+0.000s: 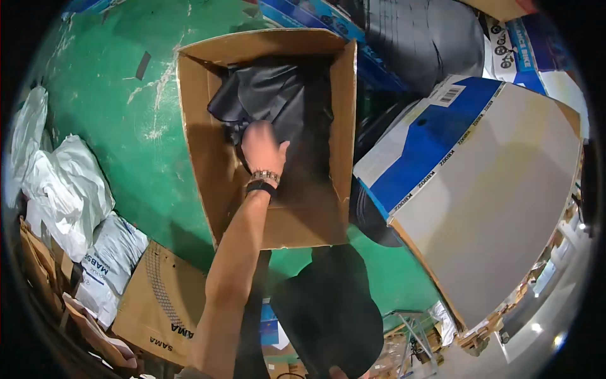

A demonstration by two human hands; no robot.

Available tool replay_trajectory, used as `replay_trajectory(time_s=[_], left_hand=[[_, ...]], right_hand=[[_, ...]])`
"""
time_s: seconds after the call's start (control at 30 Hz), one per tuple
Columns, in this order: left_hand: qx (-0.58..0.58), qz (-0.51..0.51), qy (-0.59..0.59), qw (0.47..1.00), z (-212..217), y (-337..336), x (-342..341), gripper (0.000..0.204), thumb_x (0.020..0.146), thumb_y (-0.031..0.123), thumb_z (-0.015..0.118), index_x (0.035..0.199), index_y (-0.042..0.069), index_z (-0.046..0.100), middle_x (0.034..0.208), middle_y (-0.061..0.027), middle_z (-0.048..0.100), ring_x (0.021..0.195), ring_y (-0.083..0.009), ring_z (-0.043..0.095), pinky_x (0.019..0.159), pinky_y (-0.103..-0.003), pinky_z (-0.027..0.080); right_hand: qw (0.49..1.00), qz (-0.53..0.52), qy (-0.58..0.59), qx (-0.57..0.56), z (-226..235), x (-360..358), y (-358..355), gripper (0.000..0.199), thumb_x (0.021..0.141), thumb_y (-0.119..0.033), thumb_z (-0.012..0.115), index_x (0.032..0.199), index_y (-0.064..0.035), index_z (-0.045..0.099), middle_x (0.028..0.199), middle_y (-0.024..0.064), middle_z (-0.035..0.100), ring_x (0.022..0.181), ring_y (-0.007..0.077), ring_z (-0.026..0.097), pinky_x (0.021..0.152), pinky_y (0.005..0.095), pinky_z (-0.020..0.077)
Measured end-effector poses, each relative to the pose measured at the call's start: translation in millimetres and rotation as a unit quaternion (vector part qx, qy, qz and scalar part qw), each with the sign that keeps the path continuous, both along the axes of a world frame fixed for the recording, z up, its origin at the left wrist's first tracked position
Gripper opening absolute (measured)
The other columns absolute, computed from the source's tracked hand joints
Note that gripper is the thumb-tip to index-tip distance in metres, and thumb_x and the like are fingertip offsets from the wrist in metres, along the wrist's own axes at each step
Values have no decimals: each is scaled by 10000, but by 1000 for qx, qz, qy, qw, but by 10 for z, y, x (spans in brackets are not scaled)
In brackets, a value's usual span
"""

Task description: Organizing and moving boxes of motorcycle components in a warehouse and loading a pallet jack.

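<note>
Head view, items we list by size: 1 green floor [142,161], scuffed. 1 white-and-blue carton [495,202], tilted, at the right. 1 brown cardboard box [303,228], its top open, on the floor at centre. 1 black sheet [284,88], creased and glossy, inside the brown box, its bulk toward the far wall. 1 white plastic bag [76,189], crumpled, at the left. 1 left hand [262,150], back upward, reaching into the box and touching the sheet; fingers blurred, so we cannot tell whether they grip. 1 black wristband [261,187] and 1 bracelet [265,175], on the left wrist. 1 sliver of skin at the lower edge, which we cannot identify.
</note>
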State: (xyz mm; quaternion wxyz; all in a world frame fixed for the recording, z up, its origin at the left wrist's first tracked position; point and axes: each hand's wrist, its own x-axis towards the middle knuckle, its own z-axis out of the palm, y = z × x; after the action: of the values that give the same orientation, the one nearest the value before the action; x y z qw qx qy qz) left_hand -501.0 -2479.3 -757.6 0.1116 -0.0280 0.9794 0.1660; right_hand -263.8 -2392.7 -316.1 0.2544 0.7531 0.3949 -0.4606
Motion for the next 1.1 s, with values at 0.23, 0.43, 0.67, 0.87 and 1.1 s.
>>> replay_trajectory(time_s=[0.23,0.43,0.67,0.87,1.1], left_hand=[[25,-33,60,997,-101,303,-396,544,789,261,700,1251,63,490,1170,-122,502,1058,-316,492,846,-445,411],[31,27,-168,985,-536,336,-1257,695,727,441,729,1213,-11,521,1186,-237,570,1129,-360,542,942,-443,446],[135,-73,-367,918,-556,199,-1249,639,747,434,716,1187,-15,601,1237,-195,587,1153,-351,552,984,-397,429],[194,-123,-114,967,-26,75,-626,437,868,238,615,1184,-20,459,860,-320,610,865,-491,574,748,-548,444],[209,-185,-105,955,1390,4,-226,309,837,101,640,1099,39,489,688,-237,593,674,-440,588,560,-496,444]], right_hand=[[991,-132,-20,22,-80,425,-109,776,745,-208,785,1378,-72,357,1169,130,553,1030,267,539,886,380,440],[997,-69,19,10,-180,422,2,819,735,-210,792,1399,-95,327,1246,114,500,1091,268,495,936,399,400],[980,-200,22,3,-168,525,-69,857,741,-138,774,1441,-93,283,1283,109,478,1144,258,472,985,354,374],[983,-167,73,13,-107,281,-75,701,765,-119,747,1364,-20,397,1230,107,509,1090,260,505,934,365,412],[992,-85,98,12,-36,241,-6,653,765,-151,750,1305,28,429,1167,132,541,1026,242,532,868,353,431]])
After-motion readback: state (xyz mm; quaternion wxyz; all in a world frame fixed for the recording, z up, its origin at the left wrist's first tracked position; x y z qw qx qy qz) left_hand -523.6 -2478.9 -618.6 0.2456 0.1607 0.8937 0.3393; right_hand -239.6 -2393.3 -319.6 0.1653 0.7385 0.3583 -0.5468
